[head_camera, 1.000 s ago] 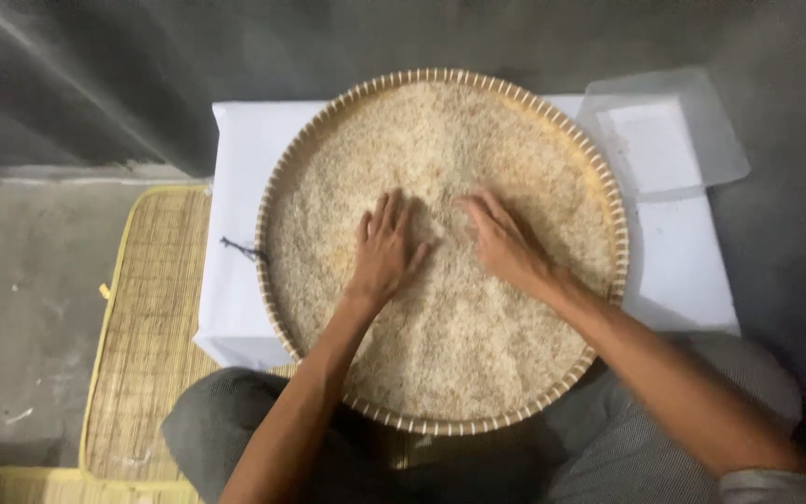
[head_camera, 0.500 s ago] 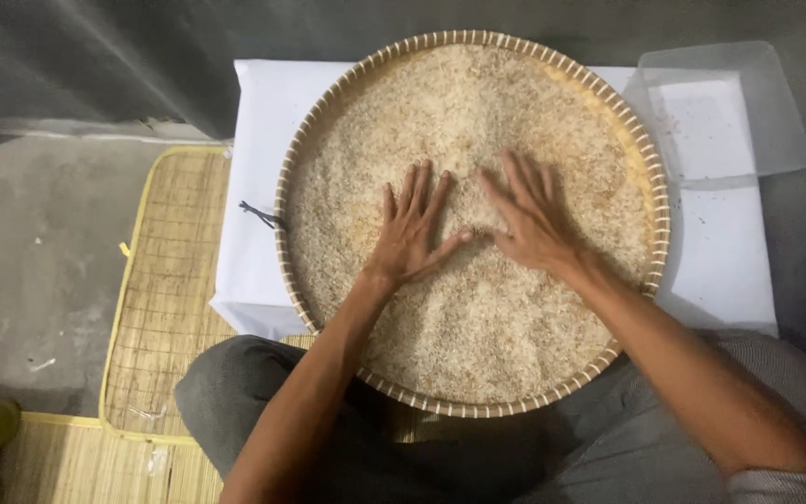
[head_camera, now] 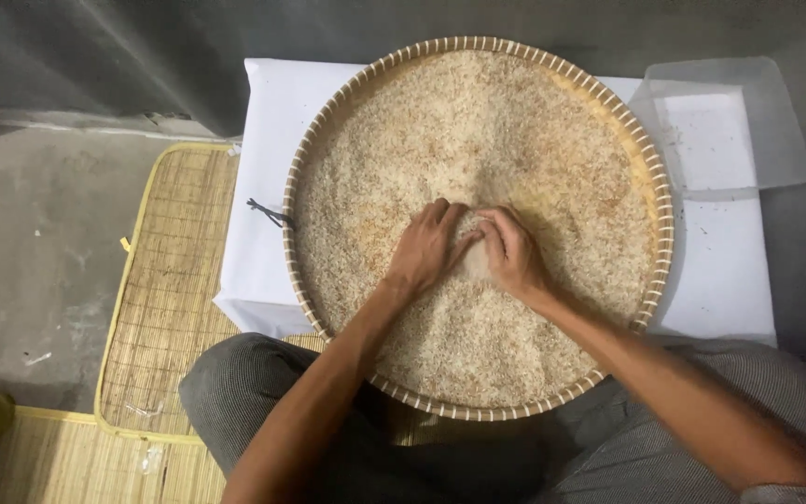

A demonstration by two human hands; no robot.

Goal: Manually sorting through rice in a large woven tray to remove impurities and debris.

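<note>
A large round woven tray (head_camera: 661,213) holds a wide layer of pale rice grains (head_camera: 478,121). Both my hands rest in the middle of the rice. My left hand (head_camera: 426,250) lies palm down with fingers curled toward the centre. My right hand (head_camera: 513,254) curls toward it, and the fingertips of both almost meet over a small heap of grain between them. To the right of my hands, a thinner streak shows the tray's bottom.
The tray sits on a low surface covered by a white cloth (head_camera: 263,196). A clear plastic lid (head_camera: 734,121) lies at the back right. A woven straw mat (head_camera: 165,299) lies on the concrete floor to the left. My grey-trousered knees (head_camera: 235,383) are beneath the tray's near edge.
Both hands went from flat with spread fingers to cupped, drawing together toward the tray's centre and gathering rice between them.
</note>
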